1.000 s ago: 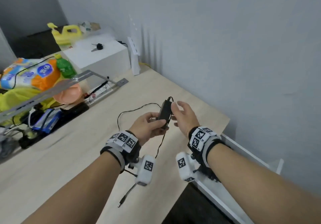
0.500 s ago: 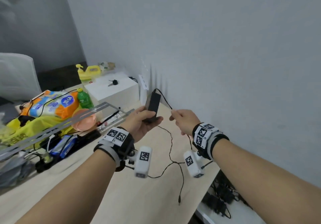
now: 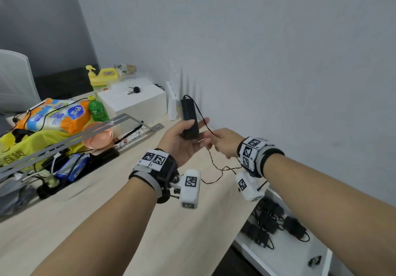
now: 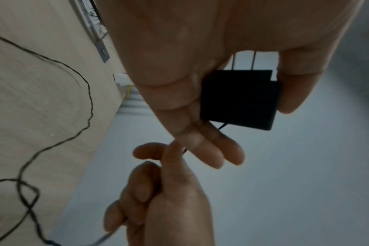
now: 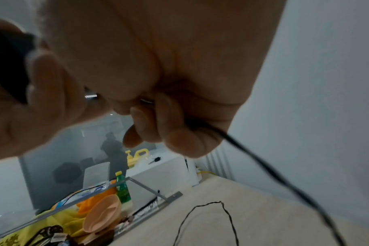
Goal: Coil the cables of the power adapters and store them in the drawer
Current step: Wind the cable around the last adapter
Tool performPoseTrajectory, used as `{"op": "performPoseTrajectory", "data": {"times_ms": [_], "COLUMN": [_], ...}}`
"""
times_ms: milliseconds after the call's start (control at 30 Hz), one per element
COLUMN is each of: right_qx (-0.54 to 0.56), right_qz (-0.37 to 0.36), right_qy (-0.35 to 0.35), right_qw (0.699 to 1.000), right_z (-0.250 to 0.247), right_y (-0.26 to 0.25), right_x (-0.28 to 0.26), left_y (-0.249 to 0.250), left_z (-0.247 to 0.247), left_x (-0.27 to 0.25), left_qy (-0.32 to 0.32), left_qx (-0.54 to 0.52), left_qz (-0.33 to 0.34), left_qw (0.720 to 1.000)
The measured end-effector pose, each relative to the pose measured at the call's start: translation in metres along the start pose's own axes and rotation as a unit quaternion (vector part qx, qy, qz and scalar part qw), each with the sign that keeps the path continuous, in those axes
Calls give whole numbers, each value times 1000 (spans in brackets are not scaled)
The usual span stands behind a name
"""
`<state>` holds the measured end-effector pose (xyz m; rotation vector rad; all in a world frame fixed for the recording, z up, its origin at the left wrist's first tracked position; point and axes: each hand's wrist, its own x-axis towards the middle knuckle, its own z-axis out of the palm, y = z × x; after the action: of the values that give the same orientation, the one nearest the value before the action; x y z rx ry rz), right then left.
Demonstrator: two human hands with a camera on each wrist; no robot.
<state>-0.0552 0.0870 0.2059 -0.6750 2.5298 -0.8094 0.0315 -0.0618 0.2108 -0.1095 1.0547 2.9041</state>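
Head view: your left hand (image 3: 182, 142) grips adapter (image 3: 189, 118) upright, cable-end up; right hand (image 3: 227, 145) pinches cable (image 3: 214, 164). Drawer (image 3: 285, 260), lower right, holds adapters (image 3: 276, 222).

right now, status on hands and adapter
Left hand grips power adapter, upright. Right hand pinches its cable; slack trails loose on the desk. Drawer open, adapters inside. Nothing blocking.

The adapter's (image 3: 189, 117) lower end is hidden inside the left hand (image 3: 182, 140). The cable (image 3: 214, 164) vanishes into the right hand (image 3: 226, 145), so that grip's contact cannot be made out. The drawer (image 3: 285, 252), below the worktop's (image 3: 90, 207) right edge, is cut off by the right forearm, and its dark adapters blur together.
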Motion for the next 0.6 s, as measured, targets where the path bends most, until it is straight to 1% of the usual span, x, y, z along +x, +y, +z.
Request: {"op": "performPoseTrajectory", "data": {"times_ms": [33,67,133,167,233,300,333,367,400,467,500,533,600], "right_qx": [-7,-20,-66,-89,-105,-114,-120,-123,-120,-89,-53,-1,119], "right_qz": [8,16,46,73,136,182,194,200,202,197,200,212,227], "right_qy": [-5,-6,12,22,46,52,54,62,72,92,106,113,112], "right_qw": [1000,1000,997,993,984,975,972,970,969,972,973,971,960], "right_z": [3,6,5,3,-2,-4,-5,-6,-7,-7,-6,-6,-7], "right_y": [7,15,34,46,74,96,103,108,109,101,94,83,63], "right_x": [-1,-2,-6,-8,-13,-17,-19,-19,-19,-18,-18,-18,-15], "left_y": [-2,-4,-7,-7,-8,-9,-11,-14,-18,-27,-33,-39,-46], "left_z": [1,0,-8,-15,-38,-65,-76,-86,-93,-99,-98,-93,-79], "left_x": [-1,0,4,7,13,15,15,14,13,13,13,13,13], "left_qy": [-9,-4,44,82,192,305,350,381,400,404,391,371,320], "left_qx": [0,-1,-5,-3,25,74,95,110,129,202,249,292,344], "left_qz": [-5,-3,20,35,64,92,101,102,98,78,68,60,51], "left_qw": [1000,1000,999,996,979,945,926,912,902,889,883,879,881]}}
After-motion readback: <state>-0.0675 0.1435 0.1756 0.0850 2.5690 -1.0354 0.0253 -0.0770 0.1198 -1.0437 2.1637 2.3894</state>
